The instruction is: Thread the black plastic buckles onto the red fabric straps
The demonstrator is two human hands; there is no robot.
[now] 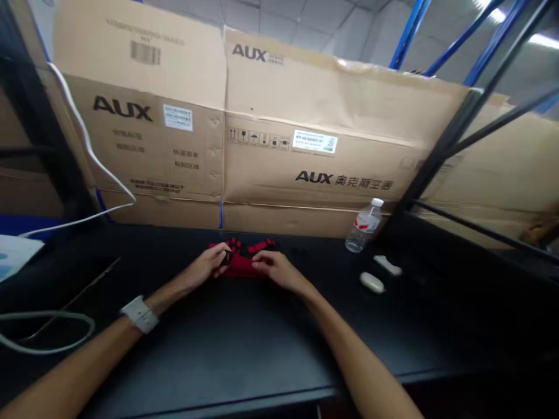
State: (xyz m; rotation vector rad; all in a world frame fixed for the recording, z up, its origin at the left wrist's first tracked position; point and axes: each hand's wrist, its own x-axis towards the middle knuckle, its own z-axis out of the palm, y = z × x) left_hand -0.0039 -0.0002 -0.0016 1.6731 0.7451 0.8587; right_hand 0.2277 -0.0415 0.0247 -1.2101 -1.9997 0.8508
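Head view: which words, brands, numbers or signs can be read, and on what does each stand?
"AUX": left brown cardboard panel.
"AUX", top: right brown cardboard panel.
"AUX 奥克斯空调", lower: right panel.
Up-arrow, wineglass, umbrella signs: right panel.
Too small or blurred: white stickers, dark barcode, other small print, red-white label on clear plastic bottle.

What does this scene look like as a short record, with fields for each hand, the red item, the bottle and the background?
Left hand: holding a small dark piece at the red item's left end
Right hand: at the red item's right side, grip unclear
Red item: on the black table, red-and-black strapping along its far side
Bottle: clear, white cap, right of the hands
Background: cardboard marked AUX
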